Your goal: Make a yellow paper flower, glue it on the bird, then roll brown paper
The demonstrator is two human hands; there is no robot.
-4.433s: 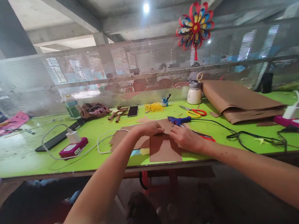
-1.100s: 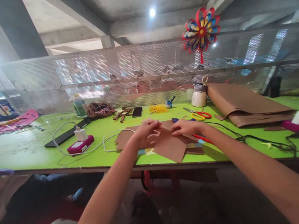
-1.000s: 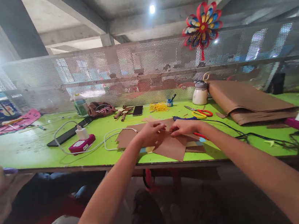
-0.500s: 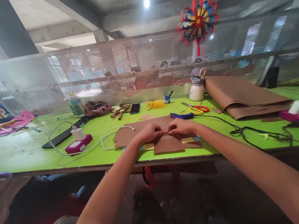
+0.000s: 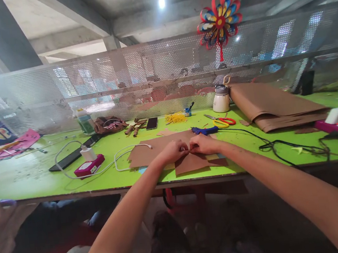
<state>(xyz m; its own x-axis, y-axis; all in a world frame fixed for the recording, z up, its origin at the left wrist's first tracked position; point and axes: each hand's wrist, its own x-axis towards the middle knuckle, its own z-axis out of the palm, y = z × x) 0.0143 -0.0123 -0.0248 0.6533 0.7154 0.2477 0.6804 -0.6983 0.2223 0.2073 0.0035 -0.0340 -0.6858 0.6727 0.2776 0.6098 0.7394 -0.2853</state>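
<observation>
Both of my hands meet over a small sheet of brown paper (image 5: 192,165) near the table's front edge. My left hand (image 5: 175,149) is closed, fingertips pinching the paper's far edge. Close beside it, my right hand (image 5: 203,143) pinches the same edge, where the paper looks creased upward. Beneath lies a larger brown sheet (image 5: 147,151) with pale yellow and light blue pieces showing under it. Just beyond my right hand rests a blue glue gun (image 5: 204,130) with a black cord. The fingertips hide part of the pinched edge.
Scissors (image 5: 224,121) with yellow and red handles, a phone (image 5: 152,123), yellow shreds (image 5: 176,118) and a white jar (image 5: 220,99) stand farther back. Folded brown paper (image 5: 278,104) lies at right. Magenta power strips (image 5: 89,166) and cables flank the work. A person sits at far left.
My hands stay at the paper's far edge, fingers shifting slightly. The small sheet's edge now looks more creased between them. The whole view has tilted a little.
</observation>
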